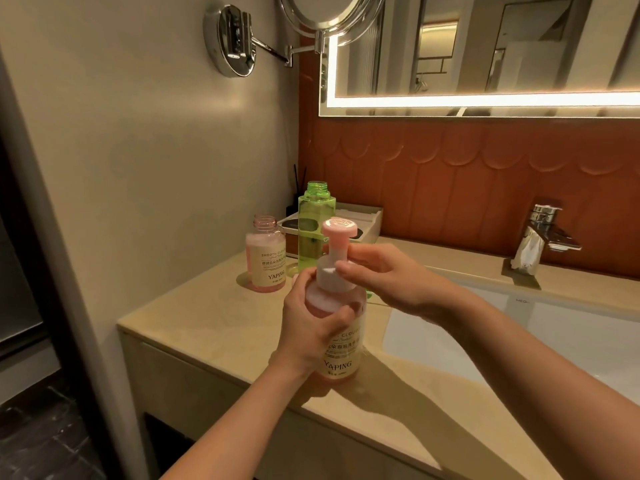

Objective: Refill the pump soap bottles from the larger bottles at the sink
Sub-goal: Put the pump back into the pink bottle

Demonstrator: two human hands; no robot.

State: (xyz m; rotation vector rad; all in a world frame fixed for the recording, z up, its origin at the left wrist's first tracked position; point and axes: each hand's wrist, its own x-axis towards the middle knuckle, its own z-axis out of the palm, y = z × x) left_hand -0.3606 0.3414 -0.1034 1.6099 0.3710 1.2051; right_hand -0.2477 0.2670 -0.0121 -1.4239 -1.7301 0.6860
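Beige table [194, 317] by the sink [519, 327]: at its front edge, left hand [311, 327] grips the pump bottle [343, 355], right hand [388, 275] pinches its collar [329, 275]; smooth plastic, probably soap-slick and light, best held by body and collar.

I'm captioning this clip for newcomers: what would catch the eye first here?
The pink pump bottle at centre draws the eye: the left hand grips its body, the right hand pinches its pump collar. Behind it on the counter stand a capless green bottle and, further left, a capless pink bottle. Top right, a mirror glows along its edge.
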